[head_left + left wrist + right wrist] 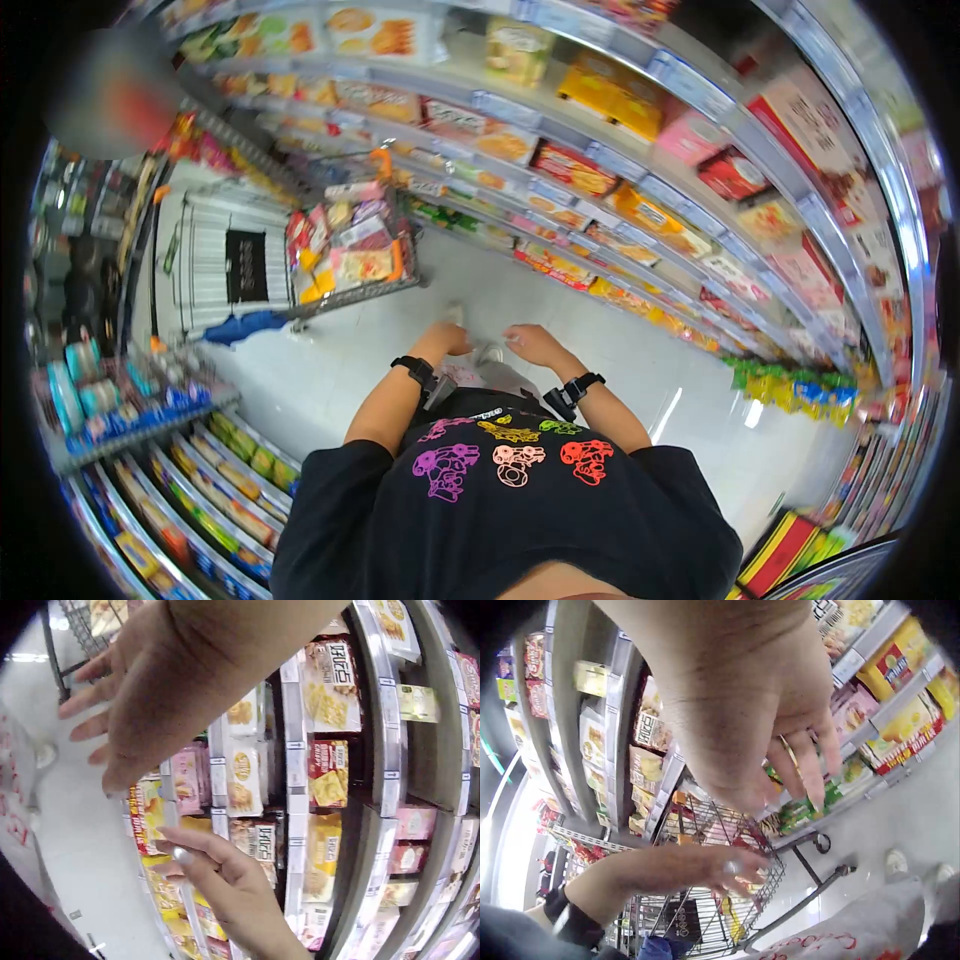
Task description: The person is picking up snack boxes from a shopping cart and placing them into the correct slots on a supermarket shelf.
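Observation:
My left hand [450, 340] hangs in front of the body over the pale floor, with nothing in it. In the left wrist view its fingers [94, 697] spread loosely. My right hand [535, 343] is held at the same height a short way off, also holding nothing; its fingers [799, 769] hang relaxed in the right wrist view. The two hands are apart. Nearest to the left hand is a shopping cart [360, 290] loaded with several snack packages [345, 240]. Shelves of boxed and bagged biscuits [328, 772] stand ahead and to the right.
A blue cloth [243, 327] hangs at the cart's near side. Shelf racks [190, 490] with packaged goods stand at the near left, beside teal packages [85, 385]. Yellow bags [790, 390] hang low at the right shelf's end. Shiny floor [640, 400] runs along the aisle.

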### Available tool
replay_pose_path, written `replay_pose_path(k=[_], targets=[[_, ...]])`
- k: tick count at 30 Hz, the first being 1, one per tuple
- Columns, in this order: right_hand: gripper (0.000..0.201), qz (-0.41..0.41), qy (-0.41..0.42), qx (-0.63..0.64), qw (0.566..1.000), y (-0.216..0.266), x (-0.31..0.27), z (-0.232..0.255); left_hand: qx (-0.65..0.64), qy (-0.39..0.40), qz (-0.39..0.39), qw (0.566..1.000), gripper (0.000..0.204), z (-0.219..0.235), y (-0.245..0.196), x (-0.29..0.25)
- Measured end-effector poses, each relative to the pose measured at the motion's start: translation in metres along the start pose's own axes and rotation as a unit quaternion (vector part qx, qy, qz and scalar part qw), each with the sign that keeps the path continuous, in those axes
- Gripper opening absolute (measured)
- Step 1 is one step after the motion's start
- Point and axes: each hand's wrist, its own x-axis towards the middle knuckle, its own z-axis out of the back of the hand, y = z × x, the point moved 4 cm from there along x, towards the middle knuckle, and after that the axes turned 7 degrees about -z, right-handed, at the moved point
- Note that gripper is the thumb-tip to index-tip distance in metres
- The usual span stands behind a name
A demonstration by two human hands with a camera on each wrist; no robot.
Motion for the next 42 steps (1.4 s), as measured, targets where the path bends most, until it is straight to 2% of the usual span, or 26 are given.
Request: replay_pose_path(k=[3, 5, 8, 12, 15, 18, 20, 24, 27, 31, 33, 36, 37, 40, 42], targets=[[0.027, -0.006, 0.032, 0.058, 0.998, 0.026, 0.006, -0.027, -0.138, -0.076, 0.072, 0.985, 0.048, -0.029, 0.027, -0.031], [0.026, -0.027, 0.021, 0.079, 0.996, 0.055, 0.023, -0.033, -0.188, -0.137, 0.069, 0.970, 0.049, -0.025, 0.034, -0.059], [0.026, -0.002, 0.067, 0.055, 0.996, 0.093, 0.060, -0.055, -0.224, -0.206, 0.055, 0.951, 0.048, -0.027, 0.063, -0.088], [0.025, 0.058, 0.056, 0.000, 0.997, 0.153, 0.117, -0.083, -0.270, -0.309, 0.030, 0.911, 0.043, -0.031, 0.119, -0.142], [0.023, 0.076, 0.065, 0.015, 0.995, 0.211, 0.145, -0.106, -0.327, -0.379, 0.050, 0.864, 0.035, -0.034, 0.173, -0.191], [0.022, 0.117, 0.079, 0.039, 0.989, 0.251, 0.176, -0.128, -0.352, -0.529, 0.064, 0.770, 0.027, -0.028, 0.209, -0.247], [0.022, 0.135, 0.077, 0.045, 0.987, 0.272, 0.194, -0.141, -0.362, -0.570, 0.064, 0.735, 0.023, -0.027, 0.229, -0.269], [0.020, 0.086, 0.075, 0.096, 0.989, 0.299, 0.220, -0.150, -0.382, -0.614, 0.034, 0.690, 0.020, -0.022, 0.253, -0.297], [0.019, 0.030, 0.075, 0.159, 0.984, 0.307, 0.240, -0.149, -0.402, -0.610, 0.028, 0.682, 0.019, -0.017, 0.272, -0.303], [0.020, -0.007, 0.070, 0.138, 0.988, 0.283, 0.280, -0.148, -0.434, -0.570, 0.025, 0.697, 0.021, -0.014, 0.303, -0.284], [0.021, -0.036, 0.082, 0.121, 0.989, 0.262, 0.304, -0.154, -0.398, -0.520, 0.060, 0.753, 0.025, -0.008, 0.317, -0.273], [0.022, -0.012, 0.092, 0.076, 0.993, 0.240, 0.346, -0.164, -0.358, -0.431, 0.101, 0.822, 0.035, -0.006, 0.344, -0.253], [0.020, -0.067, 0.127, 0.113, 0.983, 0.235, 0.359, -0.168, -0.349, -0.398, 0.113, 0.841, 0.039, -0.005, 0.351, -0.248], [0.023, -0.120, 0.196, 0.129, 0.965, 0.239, 0.399, -0.178, -0.327, -0.371, 0.250, 0.833, 0.043, 0.001, 0.372, -0.249], [0.024, -0.136, 0.203, 0.132, 0.961, 0.247, 0.422, -0.184, -0.355, -0.342, 0.261, 0.830, 0.047, 0.011, 0.388, -0.249]])
